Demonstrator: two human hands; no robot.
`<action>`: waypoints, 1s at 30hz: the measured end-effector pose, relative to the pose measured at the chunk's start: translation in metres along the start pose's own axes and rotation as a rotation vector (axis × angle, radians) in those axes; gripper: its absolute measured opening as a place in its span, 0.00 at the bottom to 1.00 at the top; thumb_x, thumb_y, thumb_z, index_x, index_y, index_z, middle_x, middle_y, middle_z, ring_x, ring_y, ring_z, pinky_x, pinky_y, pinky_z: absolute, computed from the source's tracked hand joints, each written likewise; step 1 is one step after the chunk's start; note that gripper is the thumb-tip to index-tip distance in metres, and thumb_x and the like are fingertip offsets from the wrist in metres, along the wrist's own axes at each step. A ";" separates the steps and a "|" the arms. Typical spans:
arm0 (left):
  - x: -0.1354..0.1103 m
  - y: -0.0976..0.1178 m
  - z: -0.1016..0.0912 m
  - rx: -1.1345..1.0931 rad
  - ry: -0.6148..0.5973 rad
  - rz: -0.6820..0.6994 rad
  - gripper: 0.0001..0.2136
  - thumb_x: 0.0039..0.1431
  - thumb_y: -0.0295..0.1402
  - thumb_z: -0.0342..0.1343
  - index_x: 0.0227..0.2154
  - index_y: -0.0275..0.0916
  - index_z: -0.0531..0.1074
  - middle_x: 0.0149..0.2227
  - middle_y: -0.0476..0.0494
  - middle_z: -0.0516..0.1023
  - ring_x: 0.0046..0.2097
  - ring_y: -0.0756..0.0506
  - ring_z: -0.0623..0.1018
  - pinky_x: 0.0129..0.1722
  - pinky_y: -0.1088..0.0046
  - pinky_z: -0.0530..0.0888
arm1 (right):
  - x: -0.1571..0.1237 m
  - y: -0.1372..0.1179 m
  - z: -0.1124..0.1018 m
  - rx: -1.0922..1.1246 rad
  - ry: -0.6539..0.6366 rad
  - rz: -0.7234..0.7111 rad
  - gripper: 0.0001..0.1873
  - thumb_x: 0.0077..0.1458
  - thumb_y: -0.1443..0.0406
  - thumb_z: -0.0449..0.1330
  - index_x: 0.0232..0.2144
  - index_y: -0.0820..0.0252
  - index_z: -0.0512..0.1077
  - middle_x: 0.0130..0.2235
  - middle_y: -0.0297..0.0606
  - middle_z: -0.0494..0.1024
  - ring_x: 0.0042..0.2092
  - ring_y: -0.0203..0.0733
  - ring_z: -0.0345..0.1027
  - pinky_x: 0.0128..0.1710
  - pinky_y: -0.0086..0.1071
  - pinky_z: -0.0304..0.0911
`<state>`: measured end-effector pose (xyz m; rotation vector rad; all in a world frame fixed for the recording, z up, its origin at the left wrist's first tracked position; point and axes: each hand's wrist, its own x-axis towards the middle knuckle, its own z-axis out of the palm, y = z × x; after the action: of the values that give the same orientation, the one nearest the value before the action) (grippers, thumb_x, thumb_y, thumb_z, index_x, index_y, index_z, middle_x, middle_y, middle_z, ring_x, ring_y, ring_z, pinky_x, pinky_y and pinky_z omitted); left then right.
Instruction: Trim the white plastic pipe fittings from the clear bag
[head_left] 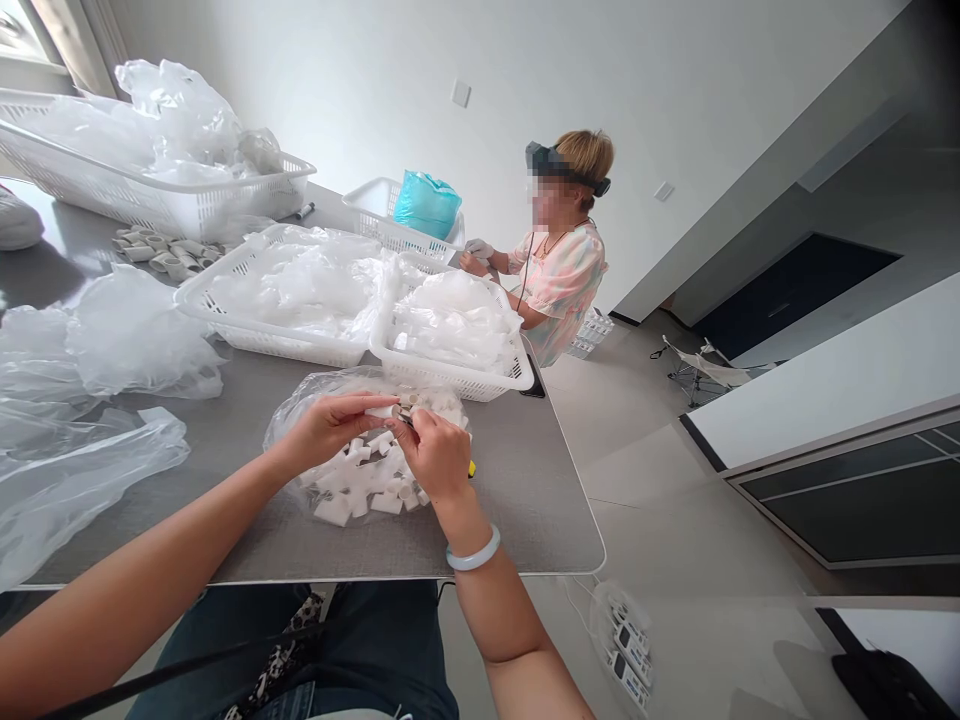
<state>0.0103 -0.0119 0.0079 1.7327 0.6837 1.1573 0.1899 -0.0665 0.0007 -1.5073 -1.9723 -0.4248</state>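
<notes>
On the grey tabletop [517, 510], a clear plastic bag [315, 385] remains heaped with white pipe fittings [360, 495]. The left hand [326, 430] and right hand [442, 455] have their fingers [367, 403] closed on one small white fitting [386, 410]; white baskets [450, 365] of filmy bags stand beyond.

The left hand [326, 432] and right hand [442, 455] pinch a small white fitting [384, 411] above a clear plastic bag [289, 425] of pipe fittings [360, 495] on a grey table [525, 500], with a co-worker [562, 290] seated at the far right.
</notes>
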 end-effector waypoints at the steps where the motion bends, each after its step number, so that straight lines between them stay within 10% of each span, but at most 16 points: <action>1: 0.000 -0.001 0.001 0.042 -0.007 0.021 0.10 0.55 0.35 0.63 0.40 0.44 0.83 0.29 0.47 0.81 0.23 0.47 0.69 0.21 0.71 0.65 | 0.000 0.000 -0.001 0.000 0.006 -0.004 0.28 0.69 0.51 0.46 0.20 0.58 0.63 0.17 0.29 0.63 0.20 0.31 0.55 0.21 0.27 0.43; 24: -0.007 -0.010 0.010 0.350 0.139 0.273 0.10 0.63 0.36 0.57 0.43 0.46 0.82 0.45 0.43 0.84 0.43 0.42 0.83 0.42 0.69 0.80 | -0.001 -0.011 0.003 0.043 -0.017 0.142 0.28 0.68 0.52 0.47 0.21 0.57 0.68 0.18 0.31 0.69 0.20 0.32 0.61 0.22 0.27 0.45; 30: -0.006 -0.005 0.011 0.155 0.071 0.004 0.17 0.60 0.46 0.59 0.47 0.43 0.79 0.47 0.39 0.82 0.37 0.42 0.82 0.33 0.70 0.79 | 0.001 0.001 -0.001 0.116 -0.010 0.133 0.31 0.69 0.48 0.41 0.22 0.58 0.67 0.18 0.31 0.66 0.21 0.32 0.58 0.22 0.26 0.46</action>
<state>0.0178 -0.0183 -0.0008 1.8289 0.8319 1.2005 0.1909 -0.0664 0.0022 -1.5583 -1.8578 -0.2429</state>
